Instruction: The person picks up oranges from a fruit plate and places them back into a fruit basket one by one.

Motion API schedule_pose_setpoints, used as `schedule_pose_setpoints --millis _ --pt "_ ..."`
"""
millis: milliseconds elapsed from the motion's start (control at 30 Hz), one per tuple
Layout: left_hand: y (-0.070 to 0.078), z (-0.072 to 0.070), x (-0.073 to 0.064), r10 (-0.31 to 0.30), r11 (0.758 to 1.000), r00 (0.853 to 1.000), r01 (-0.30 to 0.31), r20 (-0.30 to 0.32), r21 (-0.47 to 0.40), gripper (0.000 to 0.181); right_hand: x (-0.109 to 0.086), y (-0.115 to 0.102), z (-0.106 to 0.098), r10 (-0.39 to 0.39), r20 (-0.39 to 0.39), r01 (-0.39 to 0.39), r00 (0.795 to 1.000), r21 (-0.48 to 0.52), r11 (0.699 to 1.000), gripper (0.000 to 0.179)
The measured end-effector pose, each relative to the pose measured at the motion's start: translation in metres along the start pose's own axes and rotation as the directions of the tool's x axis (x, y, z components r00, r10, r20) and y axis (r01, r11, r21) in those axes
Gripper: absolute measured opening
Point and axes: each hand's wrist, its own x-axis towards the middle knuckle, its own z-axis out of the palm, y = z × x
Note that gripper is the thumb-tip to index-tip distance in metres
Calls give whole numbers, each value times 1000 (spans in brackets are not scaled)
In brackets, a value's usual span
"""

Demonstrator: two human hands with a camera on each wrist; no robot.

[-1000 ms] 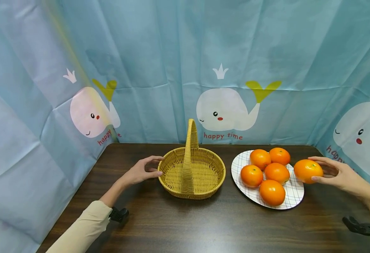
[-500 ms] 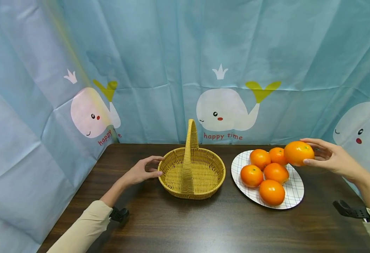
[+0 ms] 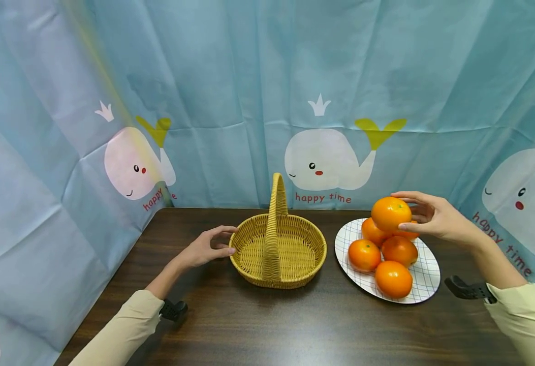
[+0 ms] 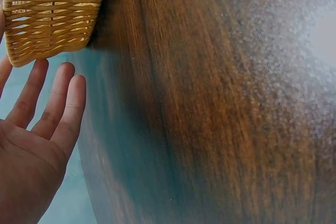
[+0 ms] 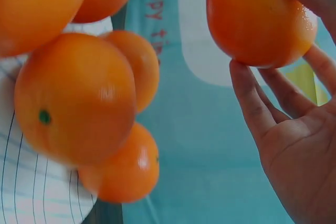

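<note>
Thumb and fingers of my right hand [image 3: 441, 218] grip an orange [image 3: 389, 214], held above the back of the white plate [image 3: 427, 290]. In the right wrist view this orange [image 5: 257, 19] is clear of the other fruit, with the fingertips against it. Several more oranges [image 3: 394, 279] lie on the plate, two of them partly hidden behind the held one. At the left end of the yellow wicker basket [image 3: 301, 272], my left hand [image 3: 205, 248] touches the rim with thumb and fingertips. The left wrist view shows its fingers fairly straight, some against the wickerwork [image 4: 52, 30].
The basket's tall arched handle [image 3: 272, 234] rises over its middle. Both stand on a dark brown wooden table [image 3: 294, 325]. A light blue curtain [image 3: 212, 127] with whale prints hangs close behind the table and along its sides.
My right hand has carried the orange leftward and up, from the plate's right edge to above the rear oranges. The left hand and the basket have stayed in place.
</note>
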Motion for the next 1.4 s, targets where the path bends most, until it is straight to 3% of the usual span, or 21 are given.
schedule_pose_setpoints --millis 200,867,1400 --pt "-1 1 0 -5 1000 1000 5 4 -2 59 17 1 15 -41 44 38 998 55 998 66" --pt "-2 0 2 8 1000 1000 -8 14 1 57 60 -6 69 -79 146 57 986 150 987 68" --pt "1 0 2 4 1000 1000 -4 17 1 58 76 -9 98 -78 194 48 978 157 986 69"
